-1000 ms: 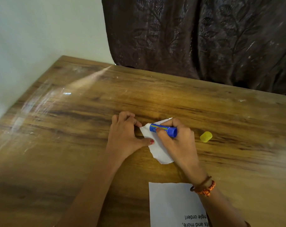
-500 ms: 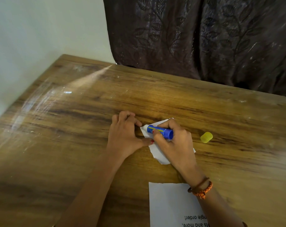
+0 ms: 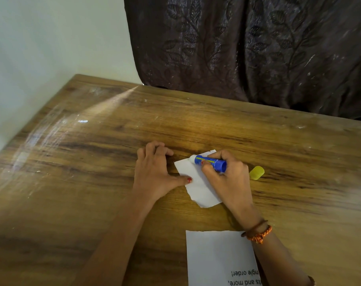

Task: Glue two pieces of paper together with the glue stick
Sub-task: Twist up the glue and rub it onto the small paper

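A small torn white paper piece [image 3: 198, 186] lies on the wooden table [image 3: 93, 162] at its middle. My right hand [image 3: 227, 178] grips a blue glue stick [image 3: 210, 163], its white tip pressed on the paper's far left corner. My left hand [image 3: 154, 174] rests flat beside the paper, its thumb pinning the left edge, the other fingers curled on the wood. A second, larger white sheet [image 3: 216, 256] with printed text lies near me at the bottom edge, partly under my right forearm.
The glue stick's yellow cap [image 3: 256, 172] lies on the table just right of my right hand. A dark patterned curtain [image 3: 247, 48] hangs behind the table's far edge. A pale wall [image 3: 41, 48] runs along the left side.
The glue stick's tip has slid along the paper's far edge and back towards its left corner. My left hand has stayed put on the paper.
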